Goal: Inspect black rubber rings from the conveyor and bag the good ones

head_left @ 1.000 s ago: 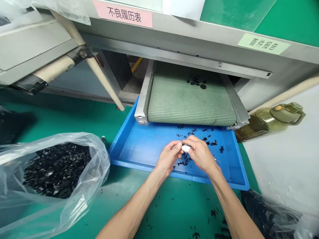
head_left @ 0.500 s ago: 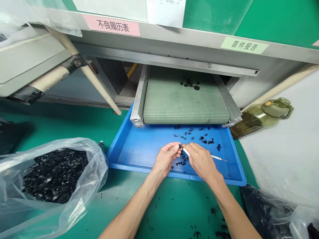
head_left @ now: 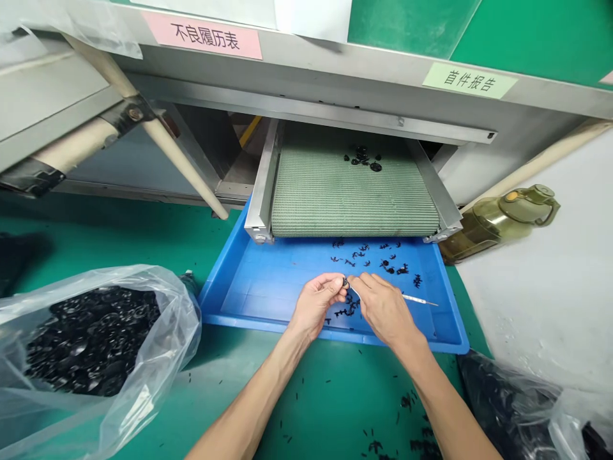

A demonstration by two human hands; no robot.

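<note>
2 hands [head_left: 316, 304] [head_left: 385, 310] pinch a black part [head_left: 345, 282] (half hidden, it seems).

- Small black moulded part [head_left: 345, 282]: pinched at the fingertips of the left hand [head_left: 316, 303], touching the right hand's fingers [head_left: 360, 280]; fine shape too small to tell.
- Slim pale pointed pick [head_left: 420, 299]: held in the right hand [head_left: 385, 310], shaft running out from under the palm, tip pointing right, tilted slightly down across the view, above the blue plastic tray [head_left: 207, 305].
- Loose small black plastic pieces [head_left: 348, 307]: small cluster lying in the tray just beneath the hands, not touching them as far as visible.
</note>
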